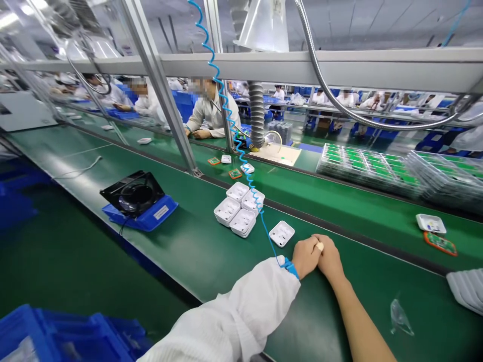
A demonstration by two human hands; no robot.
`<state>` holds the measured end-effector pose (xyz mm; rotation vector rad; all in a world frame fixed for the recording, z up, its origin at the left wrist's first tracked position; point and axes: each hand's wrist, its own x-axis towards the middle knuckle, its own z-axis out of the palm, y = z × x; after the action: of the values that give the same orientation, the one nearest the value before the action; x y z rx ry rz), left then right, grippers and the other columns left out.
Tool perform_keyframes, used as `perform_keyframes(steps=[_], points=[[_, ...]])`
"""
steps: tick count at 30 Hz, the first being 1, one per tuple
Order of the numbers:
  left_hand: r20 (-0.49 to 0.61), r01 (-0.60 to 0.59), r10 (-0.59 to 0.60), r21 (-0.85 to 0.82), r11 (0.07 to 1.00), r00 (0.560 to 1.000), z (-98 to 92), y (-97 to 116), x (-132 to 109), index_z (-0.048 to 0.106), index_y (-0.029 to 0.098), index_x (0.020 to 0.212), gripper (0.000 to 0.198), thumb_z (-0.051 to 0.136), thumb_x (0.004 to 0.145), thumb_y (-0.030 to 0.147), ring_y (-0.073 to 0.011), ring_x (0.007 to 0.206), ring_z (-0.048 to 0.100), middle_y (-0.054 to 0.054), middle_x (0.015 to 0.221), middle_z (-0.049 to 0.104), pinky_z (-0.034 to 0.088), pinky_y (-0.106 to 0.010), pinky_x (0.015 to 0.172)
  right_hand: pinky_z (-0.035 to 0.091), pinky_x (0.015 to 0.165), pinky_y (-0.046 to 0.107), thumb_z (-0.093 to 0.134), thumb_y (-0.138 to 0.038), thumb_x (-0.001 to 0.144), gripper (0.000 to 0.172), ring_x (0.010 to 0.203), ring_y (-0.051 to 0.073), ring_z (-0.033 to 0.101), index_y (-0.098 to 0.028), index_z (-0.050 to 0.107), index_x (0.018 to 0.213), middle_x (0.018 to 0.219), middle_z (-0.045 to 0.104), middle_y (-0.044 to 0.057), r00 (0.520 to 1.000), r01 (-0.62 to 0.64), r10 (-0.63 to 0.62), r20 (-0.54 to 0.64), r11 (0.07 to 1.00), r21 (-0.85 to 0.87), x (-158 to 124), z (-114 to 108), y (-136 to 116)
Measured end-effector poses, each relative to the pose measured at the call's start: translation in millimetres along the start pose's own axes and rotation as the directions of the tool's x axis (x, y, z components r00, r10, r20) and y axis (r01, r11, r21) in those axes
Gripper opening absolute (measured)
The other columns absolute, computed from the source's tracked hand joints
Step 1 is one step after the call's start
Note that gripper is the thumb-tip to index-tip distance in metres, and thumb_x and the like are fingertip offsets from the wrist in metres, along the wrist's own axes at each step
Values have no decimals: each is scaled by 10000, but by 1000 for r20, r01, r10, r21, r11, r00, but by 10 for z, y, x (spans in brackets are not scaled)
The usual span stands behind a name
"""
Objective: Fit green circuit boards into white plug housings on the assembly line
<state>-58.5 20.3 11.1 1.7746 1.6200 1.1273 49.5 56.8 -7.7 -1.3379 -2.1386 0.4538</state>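
My left hand (306,257), with a blue wrist strap and coiled cord at its cuff, is closed over the green work surface (188,236). My right hand (329,256) touches it, its fingers also curled. A small pale covering shows on a digit where the hands meet. Whatever they hold, if anything, is hidden. Just left of the hands lies a single white square housing (282,234). Beyond it stand several stacks of similar white housings (242,221).
A black fan (138,193) rests on a blue tray (160,213) at left. Trays of green boards (370,168) stand back right. A clear plastic piece (400,318) lies right of my arm. Across the line sits a person (213,110); metal posts rise between.
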Motion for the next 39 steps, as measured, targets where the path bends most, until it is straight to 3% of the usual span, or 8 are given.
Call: perform_keyframes(steps=[39], points=[[1,-16,16,27,1000,1000,29,-41,28,546,180,721,219,398,869,246,-129,654,542,11,698,602,330,-240,593,409,750,309,421,-234,811,230,906,207,509,-175,573,974,1007,603,78,1000,8,-8,-29,1000,15,8,-26,-40]])
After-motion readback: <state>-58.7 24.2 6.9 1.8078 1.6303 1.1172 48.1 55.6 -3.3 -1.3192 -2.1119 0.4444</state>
